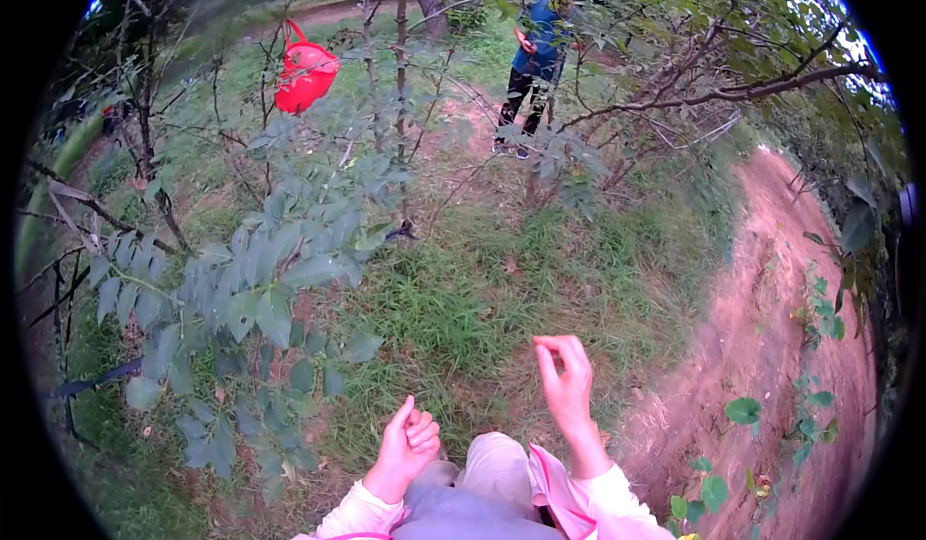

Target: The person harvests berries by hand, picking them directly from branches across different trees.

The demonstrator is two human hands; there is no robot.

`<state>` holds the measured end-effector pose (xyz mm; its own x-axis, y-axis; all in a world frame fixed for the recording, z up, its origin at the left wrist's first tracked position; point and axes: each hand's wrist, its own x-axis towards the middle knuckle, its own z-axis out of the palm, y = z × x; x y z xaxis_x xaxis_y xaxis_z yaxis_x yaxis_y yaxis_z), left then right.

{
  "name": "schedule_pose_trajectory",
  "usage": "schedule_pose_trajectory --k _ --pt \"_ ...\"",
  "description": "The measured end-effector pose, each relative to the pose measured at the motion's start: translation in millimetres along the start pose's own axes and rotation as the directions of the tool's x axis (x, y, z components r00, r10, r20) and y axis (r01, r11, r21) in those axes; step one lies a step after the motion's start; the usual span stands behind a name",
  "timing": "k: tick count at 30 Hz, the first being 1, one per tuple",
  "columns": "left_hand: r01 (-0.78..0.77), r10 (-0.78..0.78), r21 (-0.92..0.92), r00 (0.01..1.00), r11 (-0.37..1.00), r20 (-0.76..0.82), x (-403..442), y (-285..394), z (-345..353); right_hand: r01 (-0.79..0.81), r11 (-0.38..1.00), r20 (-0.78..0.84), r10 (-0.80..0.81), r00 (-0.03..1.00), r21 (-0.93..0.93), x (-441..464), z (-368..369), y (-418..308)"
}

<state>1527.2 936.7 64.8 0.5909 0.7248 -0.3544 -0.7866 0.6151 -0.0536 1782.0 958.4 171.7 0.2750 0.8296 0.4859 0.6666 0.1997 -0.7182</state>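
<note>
My left hand [408, 446] is low in the middle of the head view, its fingers curled into a loose fist with the thumb up. To its right and a little higher, my right hand [567, 381] is raised with its fingers bent toward the thumb; whether something small is between them cannot be made out. Both hands are in the air above my lap and the grass [463, 318]. A leafy branch [260, 289] hangs to the left of my left hand, apart from it.
A red bag [307, 75] hangs among thin branches at the upper left. A person in a blue top [542, 39] stands beyond the trees. A long branch [743, 92] crosses the upper right. Bare reddish soil [762, 347] slopes along the right, with green vines on it.
</note>
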Motion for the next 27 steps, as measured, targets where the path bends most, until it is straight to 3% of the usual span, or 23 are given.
schedule_pose_trajectory --k 3,5,8,14,17,27 --pt "-0.091 0.091 -0.012 0.995 0.996 -0.039 -12 4 -5 0.223 0.972 -0.045 -0.226 0.973 -0.07 95 16 -21" --pt "-0.152 0.151 -0.03 0.987 0.988 -0.05 -20 4 -12 0.454 0.867 -0.099 -0.48 0.872 -0.203 159 35 -19" --pt "-0.296 0.283 -0.15 0.954 0.943 -0.104 -30 -6 -19 0.539 0.787 -0.054 -0.578 0.814 -0.299 234 65 -29" --pt "-0.399 0.377 -0.255 0.917 0.881 -0.133 -27 -28 -31 0.516 0.536 0.125 -0.603 0.788 -0.669 307 117 -8" --pt "-0.403 0.378 -0.308 0.915 0.862 -0.141 -20 -34 -12 0.55 0.46 0.179 -0.631 0.755 -0.697 311 119 -4" --pt "-0.35 0.346 -0.251 0.936 0.903 -0.059 9 -11 -5 0.513 0.546 0.131 -0.589 0.797 -0.662 309 103 -4"
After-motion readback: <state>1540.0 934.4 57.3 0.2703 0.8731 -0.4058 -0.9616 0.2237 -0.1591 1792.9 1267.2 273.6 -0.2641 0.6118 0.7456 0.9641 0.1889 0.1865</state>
